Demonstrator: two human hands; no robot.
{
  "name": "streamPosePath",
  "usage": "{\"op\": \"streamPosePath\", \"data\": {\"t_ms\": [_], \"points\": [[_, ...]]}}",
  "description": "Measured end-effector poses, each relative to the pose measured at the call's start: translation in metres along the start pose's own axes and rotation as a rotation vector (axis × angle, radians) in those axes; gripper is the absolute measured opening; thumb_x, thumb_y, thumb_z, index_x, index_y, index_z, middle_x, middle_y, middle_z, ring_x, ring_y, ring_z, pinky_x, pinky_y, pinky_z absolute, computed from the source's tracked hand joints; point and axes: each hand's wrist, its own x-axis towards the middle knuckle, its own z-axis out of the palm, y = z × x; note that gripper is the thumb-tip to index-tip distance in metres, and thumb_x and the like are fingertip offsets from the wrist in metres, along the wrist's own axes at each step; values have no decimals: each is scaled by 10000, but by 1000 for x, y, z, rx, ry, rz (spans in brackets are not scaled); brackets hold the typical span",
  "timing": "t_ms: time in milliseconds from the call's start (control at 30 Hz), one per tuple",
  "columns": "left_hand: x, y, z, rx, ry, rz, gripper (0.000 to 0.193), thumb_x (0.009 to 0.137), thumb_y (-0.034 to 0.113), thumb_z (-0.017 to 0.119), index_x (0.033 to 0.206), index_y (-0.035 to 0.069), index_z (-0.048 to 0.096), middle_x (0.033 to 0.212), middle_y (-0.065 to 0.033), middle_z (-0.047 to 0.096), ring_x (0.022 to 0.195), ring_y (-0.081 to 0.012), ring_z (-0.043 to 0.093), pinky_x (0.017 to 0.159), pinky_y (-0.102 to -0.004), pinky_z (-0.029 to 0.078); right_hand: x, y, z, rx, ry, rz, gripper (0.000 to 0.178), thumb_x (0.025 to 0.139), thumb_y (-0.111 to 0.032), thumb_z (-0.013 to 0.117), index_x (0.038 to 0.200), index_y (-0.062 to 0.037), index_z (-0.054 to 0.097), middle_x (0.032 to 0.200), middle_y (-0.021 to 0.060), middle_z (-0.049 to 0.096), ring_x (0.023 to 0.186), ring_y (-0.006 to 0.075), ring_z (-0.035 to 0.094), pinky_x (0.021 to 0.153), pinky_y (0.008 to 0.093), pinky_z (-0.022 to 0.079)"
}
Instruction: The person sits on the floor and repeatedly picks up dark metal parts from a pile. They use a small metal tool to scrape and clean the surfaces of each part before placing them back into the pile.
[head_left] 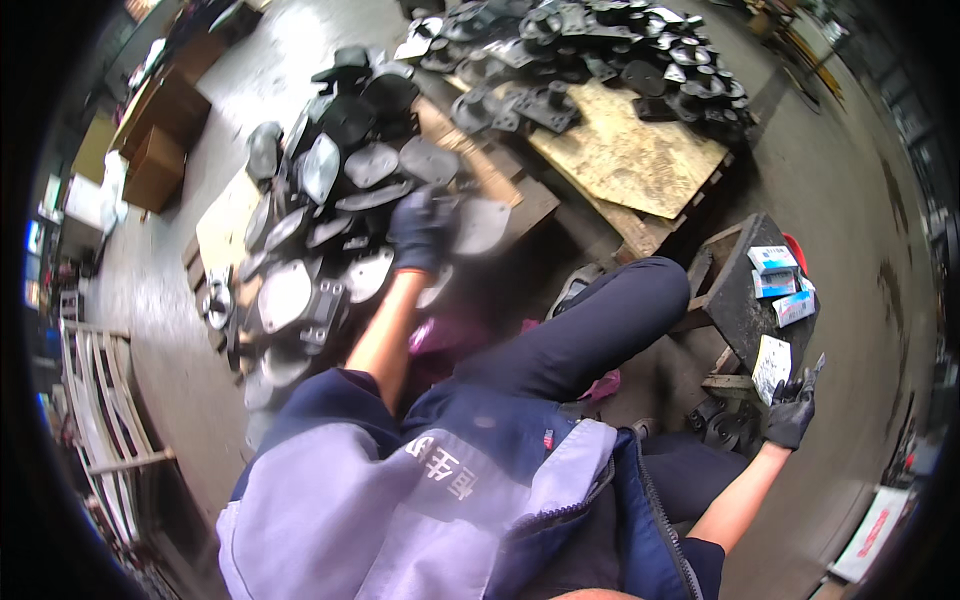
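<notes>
Dark surface [735, 300]: boxes [774, 286], paper [772, 360]. Floor [850, 270]: pallets [640, 150], metal parts [372, 165]. Left grip [420, 230] at plate [482, 226], right grip [793, 412] by paper; can't tell closure.

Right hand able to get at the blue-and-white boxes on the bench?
Probably yes. The right hand is near the bench; only a paper sheet seems to lie between it and the blue-and-white boxes, which look uncovered.

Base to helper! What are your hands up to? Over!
Left hand at grey metal plate, grip blurred. Right hand by white paper, grip unclear. Piled metal parts crowd left hand.
</notes>
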Motion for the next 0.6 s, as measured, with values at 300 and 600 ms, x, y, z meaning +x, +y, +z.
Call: {"op": "streamPosePath", "data": {"t_ms": [300,600], "points": [[-70,331,55,-1010,-803,564,248,797,171,635,1021,67,651,735,-135,610,655,-282,595,567,-373,458,-40,-2,-7,139,97,-202,366,909,-291,584,1218,-93,571,869,-30,587,769,97,544,761,304,469],[-240,229,142,111,-1710,676,218,734,241,695,908,112,713,883,-134,694,795,-297,680,676,-418,525,-29,8,-38,131,73,-296,337,906,-295,586,1194,-120,582,1067,-17,598,936,118,557,812,315,486]]}}
